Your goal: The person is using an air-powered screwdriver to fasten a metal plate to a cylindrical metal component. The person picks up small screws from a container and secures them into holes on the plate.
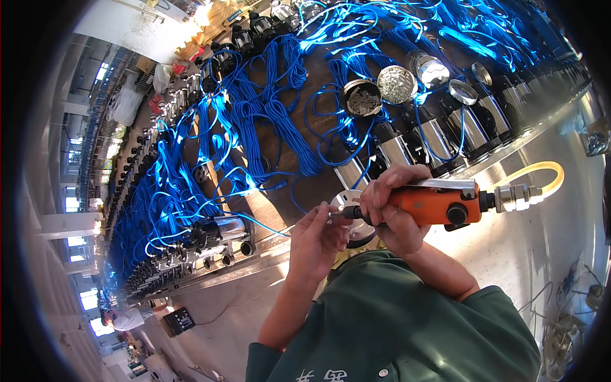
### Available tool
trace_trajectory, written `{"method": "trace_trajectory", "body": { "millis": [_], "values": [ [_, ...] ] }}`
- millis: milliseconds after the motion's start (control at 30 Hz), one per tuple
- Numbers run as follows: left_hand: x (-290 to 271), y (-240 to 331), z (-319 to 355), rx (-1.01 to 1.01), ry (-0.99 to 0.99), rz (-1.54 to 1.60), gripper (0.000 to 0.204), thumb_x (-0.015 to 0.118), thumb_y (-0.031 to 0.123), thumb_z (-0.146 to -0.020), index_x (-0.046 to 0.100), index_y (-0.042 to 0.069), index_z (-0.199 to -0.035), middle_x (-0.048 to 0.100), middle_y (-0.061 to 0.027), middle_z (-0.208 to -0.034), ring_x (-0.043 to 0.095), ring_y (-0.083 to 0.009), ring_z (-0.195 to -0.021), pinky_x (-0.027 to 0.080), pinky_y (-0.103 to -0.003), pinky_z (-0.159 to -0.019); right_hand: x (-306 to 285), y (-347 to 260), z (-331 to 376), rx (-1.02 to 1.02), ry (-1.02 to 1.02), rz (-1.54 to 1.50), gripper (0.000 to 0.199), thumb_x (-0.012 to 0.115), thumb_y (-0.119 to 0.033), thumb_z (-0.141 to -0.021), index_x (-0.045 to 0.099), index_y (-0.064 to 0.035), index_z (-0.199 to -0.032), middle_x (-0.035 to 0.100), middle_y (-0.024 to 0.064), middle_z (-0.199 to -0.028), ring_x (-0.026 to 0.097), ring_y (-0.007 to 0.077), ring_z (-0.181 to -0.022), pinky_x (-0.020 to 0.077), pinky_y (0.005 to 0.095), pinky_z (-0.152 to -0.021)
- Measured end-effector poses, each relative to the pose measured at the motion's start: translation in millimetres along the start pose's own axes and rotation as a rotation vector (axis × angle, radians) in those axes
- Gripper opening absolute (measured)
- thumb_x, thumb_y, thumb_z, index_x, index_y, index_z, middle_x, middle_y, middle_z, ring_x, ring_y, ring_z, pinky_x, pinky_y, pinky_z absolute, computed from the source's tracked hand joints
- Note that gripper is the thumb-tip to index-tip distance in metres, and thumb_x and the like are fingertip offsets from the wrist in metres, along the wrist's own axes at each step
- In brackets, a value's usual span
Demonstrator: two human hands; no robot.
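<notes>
My right hand [398, 213] wraps round an orange air screwdriver [429, 205], which lies level with its black chuck toward the left. At the tip of the driver, the fingers of my left hand [318, 239] are pinched together. Whatever they hold there is too small to make out. Behind and below the tip stands a steel-bodied pump [351, 198] with a round pale end, partly hidden by the driver and my hands. A yellow air hose [541, 167] curves away from the metal coupling [517, 198] at the driver's rear.
Bundles of blue cable [273, 118] cover much of the bench. Beyond my hands stand a dark bowl of screws [361, 99] and a dish of small metal parts [397, 84]. Steel pump bodies [429, 140] line the right edge; more pumps [219, 235] lie left. A person [127, 319] is far left.
</notes>
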State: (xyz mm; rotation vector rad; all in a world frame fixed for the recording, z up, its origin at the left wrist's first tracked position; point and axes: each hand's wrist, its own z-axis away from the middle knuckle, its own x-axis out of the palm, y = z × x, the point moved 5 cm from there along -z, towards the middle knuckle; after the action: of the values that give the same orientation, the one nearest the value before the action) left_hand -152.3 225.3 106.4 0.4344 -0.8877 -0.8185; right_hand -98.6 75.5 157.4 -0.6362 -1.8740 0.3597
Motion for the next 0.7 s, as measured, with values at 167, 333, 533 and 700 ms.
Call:
{"method": "trace_trajectory", "body": {
  "millis": [167,333,533,700],
  "values": [
    [-3.4,2.8,-9.2,-0.147,-0.046,-0.028,0.021,0.054,0.025,-0.097,0.055,0.004,-0.094,0.059,-0.0072,-0.065,0.048,-0.011,-0.047,0.034,-0.021,-0.041,-2.0,0.1,-3.9,0.037,-0.03,0.026,0.03,0.055,-0.001,-0.079,0.044,-0.0038,-0.107,0.049,0.0098,-0.083,0.049,0.0137,-0.056,0.0452,0.0314,-0.059],
    [0.9,7.0,-20.4,-0.182,-0.089,-0.112,0.019,0.051,0.018,-0.098,0.059,0.003,-0.106,0.054,-0.0073,-0.057,0.038,-0.0085,-0.036,0.023,-0.019,-0.032,-12.9,5.6,-6.9,-0.001,-0.041,0.153,0.032,0.053,0.007,-0.077,0.044,-0.005,-0.105,0.05,0.01,-0.081,0.049,0.0143,-0.055,0.0451,0.0314,-0.057],
    [13.3,19.8,-30.4,-0.198,-0.19,-0.657,0.029,0.045,0.01,-0.095,0.055,0.001,-0.121,0.049,-0.0005,-0.056,0.038,-0.0053,-0.042,0.025,-0.021,-0.038,-33.2,20.6,-9.4,0.075,0.021,0.297,0.04,0.048,0.017,-0.073,0.043,-0.0058,-0.105,0.052,0.0107,-0.08,0.051,0.0163,-0.06,0.0464,0.0307,-0.058],
    [-0.6,28.0,-42.1,-0.118,-0.089,-0.546,0.027,0.045,0.012,-0.097,0.058,0.0,-0.117,0.046,0.0022,-0.064,0.042,-0.0055,-0.051,0.027,-0.02,-0.042,-42.5,39.8,-7.6,0.22,0.037,0.383,0.035,0.049,0.013,-0.074,0.048,-0.0031,-0.105,0.056,0.0099,-0.083,0.055,0.0138,-0.066,0.0488,0.0274,-0.062]
  ]
}}
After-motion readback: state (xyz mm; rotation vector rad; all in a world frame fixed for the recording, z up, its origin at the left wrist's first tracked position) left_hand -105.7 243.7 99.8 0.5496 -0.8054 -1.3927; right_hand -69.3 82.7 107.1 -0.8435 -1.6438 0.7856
